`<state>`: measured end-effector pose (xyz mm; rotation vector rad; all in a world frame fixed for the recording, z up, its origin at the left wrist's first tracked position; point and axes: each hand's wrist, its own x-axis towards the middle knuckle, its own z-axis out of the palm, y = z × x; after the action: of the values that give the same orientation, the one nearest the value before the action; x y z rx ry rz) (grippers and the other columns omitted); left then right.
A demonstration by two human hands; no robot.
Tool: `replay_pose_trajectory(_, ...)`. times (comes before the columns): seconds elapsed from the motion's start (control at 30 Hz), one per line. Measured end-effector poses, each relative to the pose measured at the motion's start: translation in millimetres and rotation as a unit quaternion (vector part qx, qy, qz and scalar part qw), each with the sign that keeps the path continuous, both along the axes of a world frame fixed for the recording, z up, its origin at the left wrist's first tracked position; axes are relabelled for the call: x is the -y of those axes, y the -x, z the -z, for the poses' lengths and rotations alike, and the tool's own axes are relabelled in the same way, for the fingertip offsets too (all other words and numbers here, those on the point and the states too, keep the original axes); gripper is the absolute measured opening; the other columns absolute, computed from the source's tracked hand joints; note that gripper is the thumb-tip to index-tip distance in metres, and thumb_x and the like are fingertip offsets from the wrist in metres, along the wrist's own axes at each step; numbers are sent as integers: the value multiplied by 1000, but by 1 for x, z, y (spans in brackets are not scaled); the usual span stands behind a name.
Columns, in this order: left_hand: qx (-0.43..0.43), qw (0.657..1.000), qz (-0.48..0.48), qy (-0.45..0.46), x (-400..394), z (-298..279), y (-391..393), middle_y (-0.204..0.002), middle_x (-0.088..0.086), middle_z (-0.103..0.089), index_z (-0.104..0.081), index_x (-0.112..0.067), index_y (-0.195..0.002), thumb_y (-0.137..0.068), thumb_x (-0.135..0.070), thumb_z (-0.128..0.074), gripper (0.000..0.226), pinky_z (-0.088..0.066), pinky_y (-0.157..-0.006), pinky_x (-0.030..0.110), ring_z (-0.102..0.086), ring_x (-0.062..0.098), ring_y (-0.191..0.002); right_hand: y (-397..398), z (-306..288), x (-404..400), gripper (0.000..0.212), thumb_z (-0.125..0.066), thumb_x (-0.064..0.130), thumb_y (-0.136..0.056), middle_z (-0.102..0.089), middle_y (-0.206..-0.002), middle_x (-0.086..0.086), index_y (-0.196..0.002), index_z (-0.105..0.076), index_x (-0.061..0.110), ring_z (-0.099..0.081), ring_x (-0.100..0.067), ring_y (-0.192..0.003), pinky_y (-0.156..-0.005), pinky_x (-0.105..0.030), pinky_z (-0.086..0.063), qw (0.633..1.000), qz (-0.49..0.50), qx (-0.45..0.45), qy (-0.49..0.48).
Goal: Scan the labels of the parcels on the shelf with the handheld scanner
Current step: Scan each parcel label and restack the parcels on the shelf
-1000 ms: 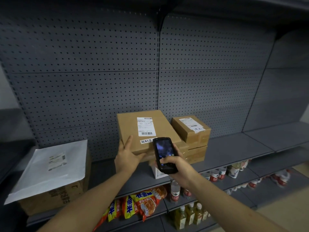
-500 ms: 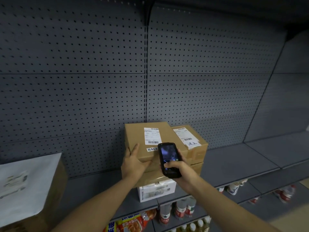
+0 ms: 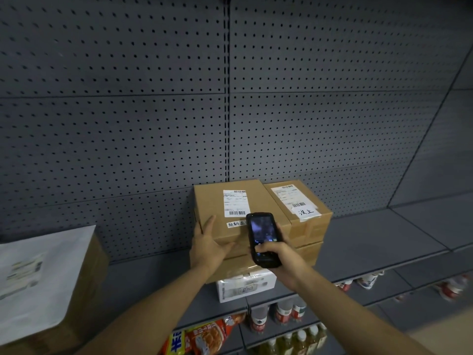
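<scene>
Head view, the only one. Shelf (image 3: 371,242) carries a stack of parcels near its middle, against the pegboard back. Top left box (image 3: 220,213) has a printed label (image 3: 236,203) with a barcode at the lower end, plus a small handwritten strip below it. Right box (image 3: 298,213) sits touching it, with its own label (image 3: 288,197) and a handwritten white tag. A longer box lies under both, and a white carton (image 3: 245,286) sits at the bottom near the shelf's front edge.

Left hand (image 3: 207,248) lies flat on the front left corner of the left box, fingers straight, thumb along the front face, steadying it. Right hand (image 3: 279,254) is wrapped round the lower half of the scanner (image 3: 262,238), thumb on its face; the screen is lit and the top end sits just below the left box's barcode. Hands are apart, near each other.

Far left of the shelf: a white mailer bag (image 3: 38,275) on another cardboard box, label blurred, likely not scanned yet.

Handling guess: boxes are stiff cardboard, taped, probably light to medium; hold by corners or edges, not over labels. Scanner is rigid, smooth plastic, and a full wrap grip suits it. Lower shelves hold bottles and snack packs.
</scene>
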<state>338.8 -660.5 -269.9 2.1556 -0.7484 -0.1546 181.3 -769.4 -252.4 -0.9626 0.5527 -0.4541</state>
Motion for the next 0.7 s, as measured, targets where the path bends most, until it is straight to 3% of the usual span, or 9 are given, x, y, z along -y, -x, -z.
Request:
replay_pose_trajectory(0.3, -12, 1000, 8, -13, 0, -5, -1, -147, 5, -26, -25, -34, -148, -66, -45, -82, 100, -43, -103, 40, -39, 27, -130, -6, 3, -5, 99, -76, -6, -51, -65, -120, -24, -141, -44, 18, -62, -41, -105, -70, -39, -56, 1000, -4, -8, -25)
replay_pose_trajectory(0.47, -11, 1000, 14, -26, -3, -7, -2, -154, 9, -20, -8, -25, -152, -68, -46, -81, 114, -32, -111, 46, -26, 32, -138, -7, -6, -10, 74, -65, -14, -69, -65, -117, -23, -135, -50, 18, -63, -38, -101, -73, -40, -54, 1000, 26, 9, -2)
replay_pose_trajectory(0.6, -7, 999, 18, -28, -16, -10, -9, -157, 9, -14, 1, -25, -152, -66, -43, -82, 121, -25, -114, 51, -17, 32, -143, -16, -16, -24, 88, -69, -10, -66, -64, -125, -22, -143, -42, 24, -64, -36, -103, -69, -38, -56, 999, 27, 23, 14)
replay_pose_trajectory(0.7, 8, 999, 31, -31, -36, -13, -20, -158, 7, -11, 0, -25, -153, -68, -46, -80, 119, -23, -115, 51, -14, 29, -145, -31, -28, -44, 76, -64, -15, -70, -65, -114, -22, -138, -46, 16, -65, -34, -93, -61, -34, -56, 998, 0, 53, 33)
